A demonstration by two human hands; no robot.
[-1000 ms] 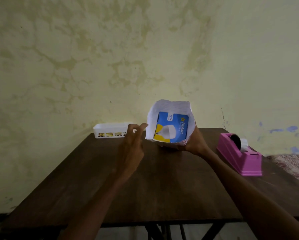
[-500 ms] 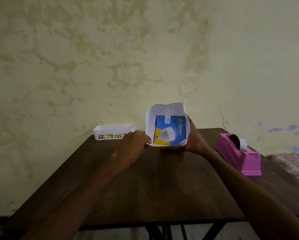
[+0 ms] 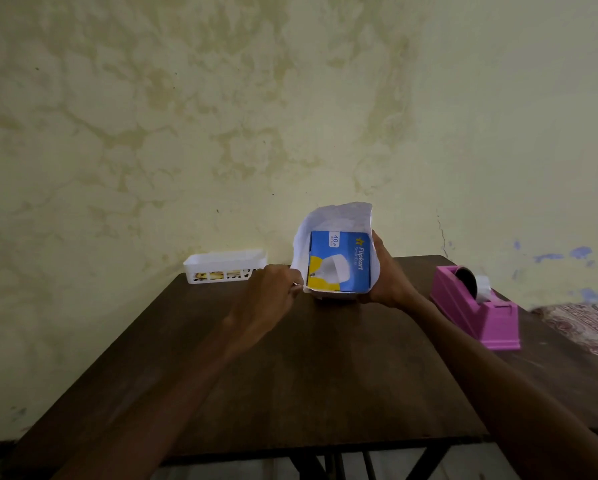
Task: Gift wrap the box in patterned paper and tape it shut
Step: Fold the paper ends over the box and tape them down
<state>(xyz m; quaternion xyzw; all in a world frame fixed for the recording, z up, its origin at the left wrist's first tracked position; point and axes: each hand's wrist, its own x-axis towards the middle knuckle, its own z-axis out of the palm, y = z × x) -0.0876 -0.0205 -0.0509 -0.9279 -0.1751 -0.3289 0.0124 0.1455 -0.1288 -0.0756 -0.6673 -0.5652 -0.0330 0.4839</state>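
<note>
A blue and yellow bulb box (image 3: 339,261) stands at the far middle of the dark wooden table (image 3: 290,375), its end face turned to me. Wrapping paper (image 3: 335,216) surrounds it, and the white underside rises above the box as an open sleeve. My right hand (image 3: 382,275) grips the paper-covered right side of the box. My left hand (image 3: 273,296) pinches the paper's lower left edge beside the box.
A pink tape dispenser (image 3: 481,306) with a roll sits at the table's right edge. A white slotted plastic tray (image 3: 225,266) stands at the back left against the stained wall. Patterned fabric (image 3: 581,323) lies beyond the table on the right.
My left hand moved right from an open pose near the tray and took hold of the paper's left edge. The left paper flap has drawn in closer to the box.
</note>
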